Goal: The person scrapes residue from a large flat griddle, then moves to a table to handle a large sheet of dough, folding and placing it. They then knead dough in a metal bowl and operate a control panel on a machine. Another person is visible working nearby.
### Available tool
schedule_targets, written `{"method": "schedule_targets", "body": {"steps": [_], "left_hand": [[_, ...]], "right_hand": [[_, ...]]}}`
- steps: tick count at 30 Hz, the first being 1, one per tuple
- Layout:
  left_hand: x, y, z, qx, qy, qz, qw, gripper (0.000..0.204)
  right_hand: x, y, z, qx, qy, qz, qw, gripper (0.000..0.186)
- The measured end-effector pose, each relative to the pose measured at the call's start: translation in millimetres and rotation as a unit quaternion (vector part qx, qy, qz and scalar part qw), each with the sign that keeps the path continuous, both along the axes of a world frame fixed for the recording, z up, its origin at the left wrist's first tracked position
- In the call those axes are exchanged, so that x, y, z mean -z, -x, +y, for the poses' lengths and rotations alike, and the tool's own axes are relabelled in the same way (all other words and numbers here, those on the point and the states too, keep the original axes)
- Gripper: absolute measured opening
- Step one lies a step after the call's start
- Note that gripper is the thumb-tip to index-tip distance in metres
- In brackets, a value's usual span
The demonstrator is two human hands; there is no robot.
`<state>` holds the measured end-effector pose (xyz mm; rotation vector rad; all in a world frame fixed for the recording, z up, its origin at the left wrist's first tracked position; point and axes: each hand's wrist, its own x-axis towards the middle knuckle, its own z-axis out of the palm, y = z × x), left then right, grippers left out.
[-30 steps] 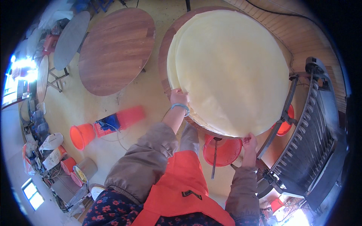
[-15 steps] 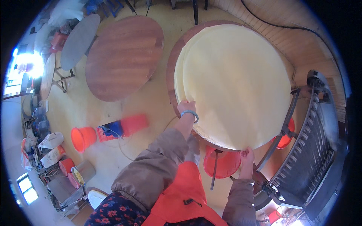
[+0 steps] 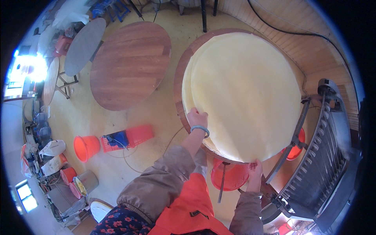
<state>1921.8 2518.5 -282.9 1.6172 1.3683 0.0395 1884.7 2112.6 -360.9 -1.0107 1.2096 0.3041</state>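
Note:
A stack of large round pale-yellow thin sheets lies on a round brown wooden board at the upper right. My left hand is closed on the stack's left front edge, a blue bangle at its wrist. My right hand pinches the stack's front edge at lower right, fingertips partly under the sheets. A red basin sits below the board, behind a metal bar.
A bare-topped round table stands upper left, with folded round tabletops beyond. An orange bucket and red crate are left. A dark metal machine stands right, by a wood-panelled wall. Assorted containers line the far left.
The whole scene has shifted lower in the picture as the view moved. Both my hands have stayed closed on the same edges of the sheet stack.

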Motion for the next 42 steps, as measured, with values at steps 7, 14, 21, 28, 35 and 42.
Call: {"method": "schedule_targets", "body": {"steps": [7, 14, 21, 28, 35, 42], "left_hand": [[-24.4, -13.6, -27.6, 0.046, -0.013, -0.154, 0.987, 0.022], [0.0, -4.2, -8.2, -0.019, 0.171, -0.142, 0.975, 0.025], [-65.0, -28.9, -14.0, 0.084, 0.149, -0.221, 0.96, 0.035], [-208.2, -100.5, -43.8, 0.17, 0.149, -0.434, 0.872, 0.046], [-205.6, -40.1, 5.4, 0.135, 0.266, -0.474, 0.828, 0.054], [4.6, -6.8, 31.6, 0.073, 0.207, -0.272, 0.937, 0.046]], "right_hand": [[-6.9, 3.5, 8.1, -0.008, -0.009, 0.026, 1.0, 0.018], [-22.8, 15.7, 36.9, 0.022, -0.031, 0.049, 0.998, 0.035], [-38.8, 20.8, 48.2, 0.035, -0.048, 0.068, 0.996, 0.042], [-130.6, -31.8, 34.9, 0.188, -0.066, -0.19, 0.961, 0.03], [-191.6, -11.2, 38.4, 0.099, -0.094, -0.294, 0.946, 0.038], [-49.7, 0.7, 57.9, 0.121, -0.03, -0.176, 0.976, 0.029]]}}
